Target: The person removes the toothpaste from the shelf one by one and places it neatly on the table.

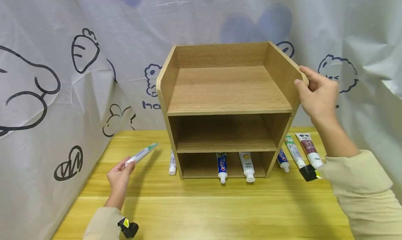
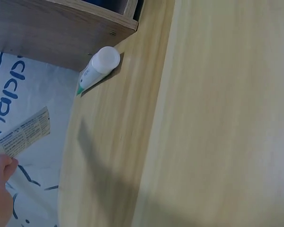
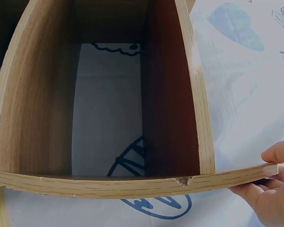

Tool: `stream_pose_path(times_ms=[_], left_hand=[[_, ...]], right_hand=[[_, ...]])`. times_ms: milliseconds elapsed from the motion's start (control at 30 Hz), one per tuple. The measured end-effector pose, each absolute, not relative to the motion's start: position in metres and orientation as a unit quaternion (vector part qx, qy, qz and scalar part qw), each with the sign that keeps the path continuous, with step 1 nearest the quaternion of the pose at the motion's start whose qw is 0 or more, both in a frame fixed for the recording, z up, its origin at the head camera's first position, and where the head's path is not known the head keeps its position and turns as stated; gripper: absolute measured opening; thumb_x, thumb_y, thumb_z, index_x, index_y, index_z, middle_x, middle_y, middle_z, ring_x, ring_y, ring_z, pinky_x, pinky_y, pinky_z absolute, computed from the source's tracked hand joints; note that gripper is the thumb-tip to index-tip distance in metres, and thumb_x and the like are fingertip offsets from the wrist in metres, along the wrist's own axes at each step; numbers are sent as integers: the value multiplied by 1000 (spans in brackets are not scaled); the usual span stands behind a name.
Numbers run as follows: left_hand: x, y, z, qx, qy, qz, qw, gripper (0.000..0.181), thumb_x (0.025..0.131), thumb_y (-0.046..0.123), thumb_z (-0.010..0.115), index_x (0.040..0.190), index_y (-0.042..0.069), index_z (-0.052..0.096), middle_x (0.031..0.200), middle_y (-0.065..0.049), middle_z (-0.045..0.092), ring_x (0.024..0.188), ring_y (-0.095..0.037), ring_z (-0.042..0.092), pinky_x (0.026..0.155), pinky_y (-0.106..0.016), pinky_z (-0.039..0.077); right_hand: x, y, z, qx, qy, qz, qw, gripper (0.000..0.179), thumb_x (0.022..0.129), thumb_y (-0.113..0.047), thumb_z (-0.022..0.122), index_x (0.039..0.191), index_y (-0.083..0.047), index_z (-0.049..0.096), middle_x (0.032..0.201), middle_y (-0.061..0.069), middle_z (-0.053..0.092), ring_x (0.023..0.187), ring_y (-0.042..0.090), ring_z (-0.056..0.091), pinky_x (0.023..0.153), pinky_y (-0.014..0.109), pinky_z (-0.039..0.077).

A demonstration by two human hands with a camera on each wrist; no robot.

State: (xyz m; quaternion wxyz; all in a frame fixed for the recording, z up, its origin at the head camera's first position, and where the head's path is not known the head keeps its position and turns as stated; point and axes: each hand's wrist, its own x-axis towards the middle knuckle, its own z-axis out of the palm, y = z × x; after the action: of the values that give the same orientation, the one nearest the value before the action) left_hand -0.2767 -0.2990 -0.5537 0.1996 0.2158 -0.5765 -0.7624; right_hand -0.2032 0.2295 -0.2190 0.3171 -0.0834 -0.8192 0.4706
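Note:
My left hand (image 1: 120, 175) pinches a white toothpaste tube (image 1: 141, 155) by its cap end, its green-tinted flat end pointing up and right, above the table. In the left wrist view, small print covers the held tube (image 2: 27, 132). At the right, my right hand (image 1: 321, 95) grips the upper front corner of the side panel of a small wooden shelf (image 1: 232, 111). The right wrist view shows thumb and fingers on opposite faces of that panel (image 3: 236, 177). A blue toothpaste tube (image 1: 222, 165) and a white toothpaste tube (image 1: 246, 165) lie in the bottom compartment, caps forward.
Another white tube (image 1: 172, 163) lies just left of the shelf. To its right lie a blue tube (image 1: 282, 159), a green-and-white tube (image 1: 294, 151) and a maroon-and-white tube (image 1: 309, 150). Behind the wooden table (image 1: 226, 212) hangs a white cloth (image 1: 125, 58) with drawings.

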Motion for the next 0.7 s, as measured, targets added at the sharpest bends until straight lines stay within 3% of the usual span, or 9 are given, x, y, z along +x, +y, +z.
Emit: stream_pose_path(times_ms=[133, 367, 700], left_hand=[[-276, -284, -541, 205, -595, -751, 200, 36, 68, 8, 81, 102, 7, 72, 100, -5, 71, 79, -3, 67, 69, -18, 55], [-242, -232, -468, 206, -665, -690, 198, 40, 79, -4, 63, 116, -14, 56, 122, -35, 52, 67, 12, 58, 65, -9, 52], [-246, -217, -463, 218, -744, -600, 197, 34, 80, 3, 65, 112, -8, 63, 115, -31, 58, 58, 18, 46, 54, -1, 42]], right_hand=[[-204, 229, -219, -84, -819, 471, 317, 39, 91, -15, 54, 129, -14, 55, 121, 19, 59, 106, 18, 62, 82, 19, 52], [-204, 230, -219, -95, -819, 473, 310, 39, 91, -16, 53, 130, -15, 55, 122, 18, 59, 107, 19, 62, 83, 20, 51], [-204, 229, -219, -93, -821, 468, 315, 39, 91, -15, 53, 130, -16, 55, 121, 19, 59, 105, 17, 63, 81, 19, 52]])
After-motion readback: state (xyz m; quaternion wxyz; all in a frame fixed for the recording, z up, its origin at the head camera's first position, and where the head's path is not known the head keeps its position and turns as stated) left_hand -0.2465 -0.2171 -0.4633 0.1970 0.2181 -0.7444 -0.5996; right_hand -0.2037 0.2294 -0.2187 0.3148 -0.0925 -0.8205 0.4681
